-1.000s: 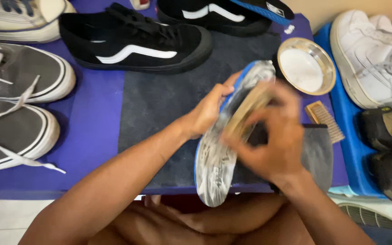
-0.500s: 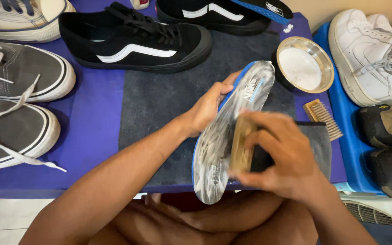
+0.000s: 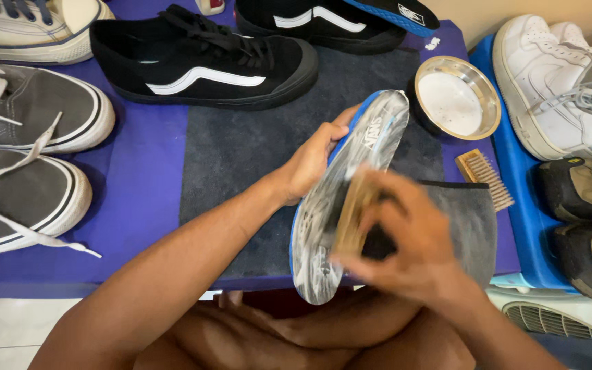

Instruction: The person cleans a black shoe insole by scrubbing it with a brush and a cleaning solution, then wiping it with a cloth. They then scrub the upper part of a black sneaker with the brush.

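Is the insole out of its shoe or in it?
Out: the left hand holds the insole up above the dark mat, while the right hand presses a brush on it.

- Insole (image 3: 351, 199): blue-edged, grey top face wet with foam, held tilted above my tabletop edge, toe end away from me.
- Wooden brush (image 3: 355, 214): pale block, blurred, pressed against the insole's middle.

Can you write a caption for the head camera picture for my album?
Left hand holds a soapy blue-edged insole while right hand scrubs it with a wooden brush.
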